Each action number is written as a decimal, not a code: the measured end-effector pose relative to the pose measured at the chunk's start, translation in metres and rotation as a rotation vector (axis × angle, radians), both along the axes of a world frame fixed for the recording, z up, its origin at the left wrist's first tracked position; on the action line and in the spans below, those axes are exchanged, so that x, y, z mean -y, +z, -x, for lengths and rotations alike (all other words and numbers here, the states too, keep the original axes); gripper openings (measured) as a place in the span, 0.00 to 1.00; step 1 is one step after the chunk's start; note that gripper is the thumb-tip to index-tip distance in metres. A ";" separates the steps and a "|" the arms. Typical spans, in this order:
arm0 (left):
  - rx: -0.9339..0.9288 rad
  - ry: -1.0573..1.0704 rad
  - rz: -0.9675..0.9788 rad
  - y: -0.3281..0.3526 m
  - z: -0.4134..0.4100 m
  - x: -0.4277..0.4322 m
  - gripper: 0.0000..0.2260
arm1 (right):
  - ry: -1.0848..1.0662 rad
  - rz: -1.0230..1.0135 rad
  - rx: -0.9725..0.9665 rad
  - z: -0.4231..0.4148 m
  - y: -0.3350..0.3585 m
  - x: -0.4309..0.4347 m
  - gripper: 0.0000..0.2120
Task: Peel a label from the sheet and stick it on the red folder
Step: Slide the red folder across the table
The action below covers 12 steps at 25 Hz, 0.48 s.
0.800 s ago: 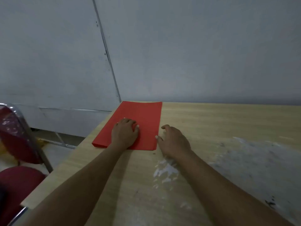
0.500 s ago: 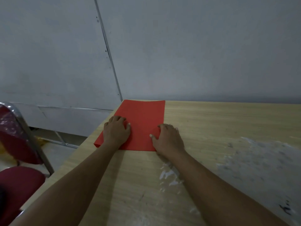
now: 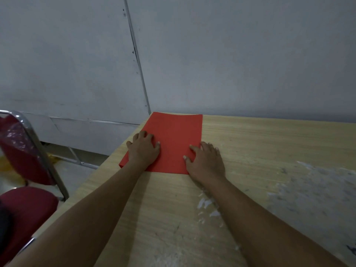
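Note:
The red folder (image 3: 177, 135) lies flat at the far left corner of the wooden table (image 3: 260, 143), its long side running away from me. My left hand (image 3: 143, 150) rests palm down on the folder's near left part, fingers spread. My right hand (image 3: 205, 162) lies palm down at the folder's near right corner, thumb and forefinger on the red surface, the other fingers on the wood. Neither hand grips anything. No label or label sheet shows in the head view.
A red padded chair (image 3: 23, 160) with a chrome frame stands left of the table. A grey wall (image 3: 231, 54) rises directly behind the table. White scuffed patches (image 3: 317, 193) mark the wood at the right.
My right hand has slid left from the bare wood onto the folder's near right corner. My left hand has shifted left on the folder. The folder sits slightly farther toward the wall.

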<state>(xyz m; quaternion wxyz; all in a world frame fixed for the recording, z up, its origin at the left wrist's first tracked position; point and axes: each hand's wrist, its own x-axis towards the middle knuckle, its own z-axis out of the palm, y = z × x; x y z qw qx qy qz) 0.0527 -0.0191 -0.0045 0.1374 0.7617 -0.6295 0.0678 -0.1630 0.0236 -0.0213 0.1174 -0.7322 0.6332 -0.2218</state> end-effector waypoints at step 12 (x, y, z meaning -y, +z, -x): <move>0.012 -0.017 -0.012 -0.005 0.031 -0.015 0.23 | -0.023 0.012 -0.035 0.029 0.000 -0.018 0.28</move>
